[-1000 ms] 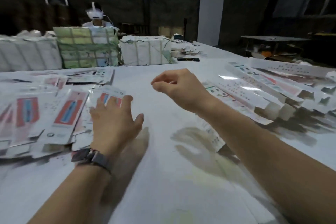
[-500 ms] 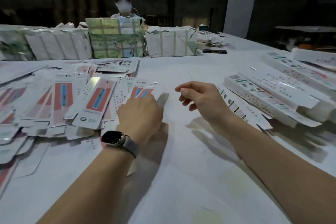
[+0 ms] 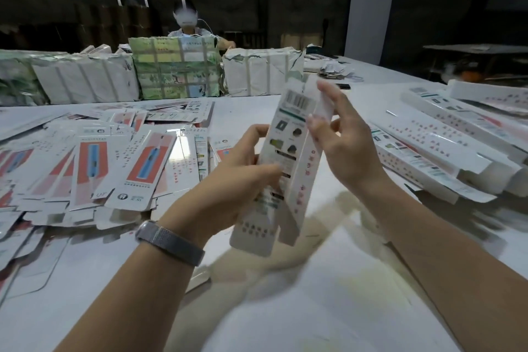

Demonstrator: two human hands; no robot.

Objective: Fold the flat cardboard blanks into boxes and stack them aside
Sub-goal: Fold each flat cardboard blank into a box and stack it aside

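Both hands hold one blank (image 3: 288,163) upright above the bench (image 3: 285,294) — left hand (image 3: 228,180) in a curled grip low down, right hand (image 3: 340,137) pinching its top edge.

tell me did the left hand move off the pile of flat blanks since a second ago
Yes. The left hand has moved right, off the flat blanks, and now holds a blank above the table.

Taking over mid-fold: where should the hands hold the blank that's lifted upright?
Judging by its pose, grip the blank by its long edges: left hand mid-length from the left, right hand higher from the right, leaving the end flaps free.
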